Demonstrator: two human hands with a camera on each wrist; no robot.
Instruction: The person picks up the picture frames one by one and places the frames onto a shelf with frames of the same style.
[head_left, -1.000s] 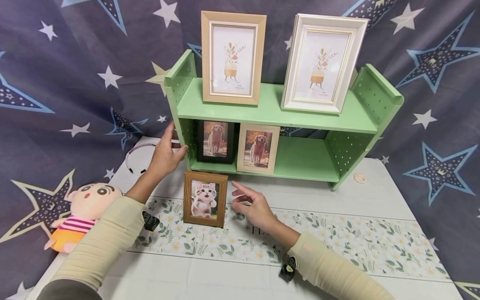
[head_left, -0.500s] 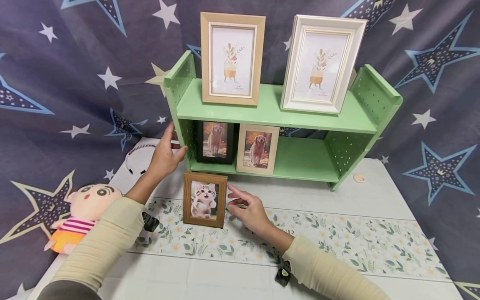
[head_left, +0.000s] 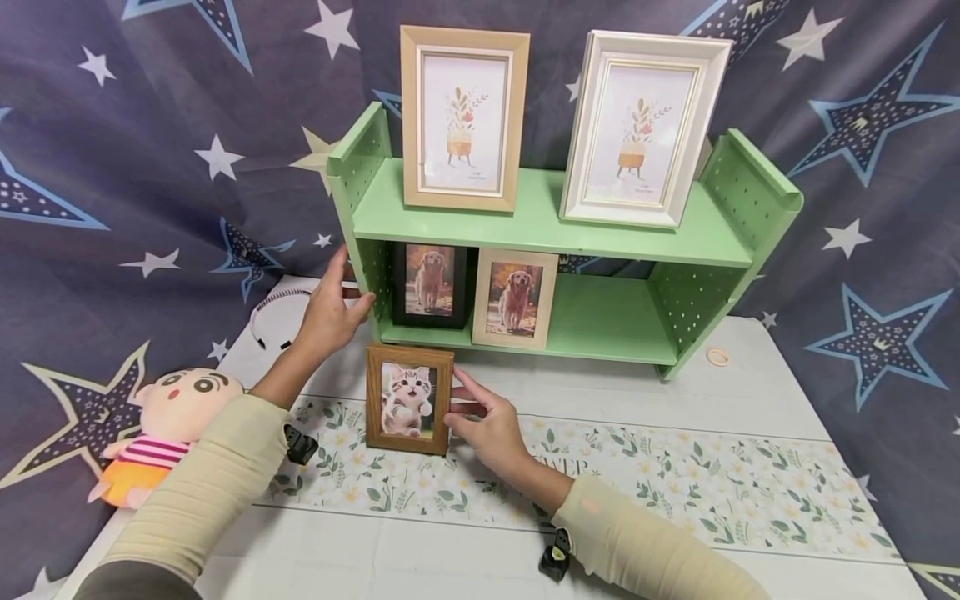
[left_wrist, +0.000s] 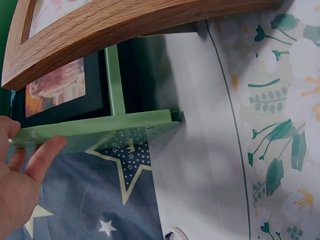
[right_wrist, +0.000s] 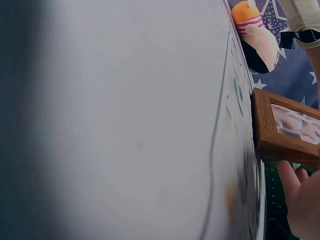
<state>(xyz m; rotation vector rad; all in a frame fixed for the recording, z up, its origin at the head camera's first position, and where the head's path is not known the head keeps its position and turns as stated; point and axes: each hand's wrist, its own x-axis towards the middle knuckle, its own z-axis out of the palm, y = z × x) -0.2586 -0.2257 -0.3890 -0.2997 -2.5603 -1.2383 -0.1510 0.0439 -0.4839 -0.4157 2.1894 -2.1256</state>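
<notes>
A brown wooden picture frame (head_left: 410,443) with a kitten photo stands upright on the table in front of the green shelf (head_left: 450,223). My right hand (head_left: 491,429) is at its right edge, thumb at the front and fingers partly hidden behind. In the right wrist view the thumb (right_wrist: 287,175) meets the frame's side (right_wrist: 280,145). My left hand (head_left: 330,312) holds the shelf's left side panel; the left wrist view has fingers (left_wrist: 47,157) against the panel (left_wrist: 100,122). A black frame (head_left: 397,312) and a pale wooden frame (head_left: 551,308), both with dog photos, stand on the lower shelf.
A tan frame (head_left: 411,125) and a white frame (head_left: 581,142) stand on the top shelf. A plush doll (head_left: 191,400) sits at the left, near a cable (head_left: 258,317). A small ring (head_left: 717,357) lies right of the shelf. Star-printed cloth (head_left: 285,108) hangs behind.
My right hand has moved left to the brown frame's right edge, and its thumb now touches the front. The left hand stays on the shelf's side panel.
</notes>
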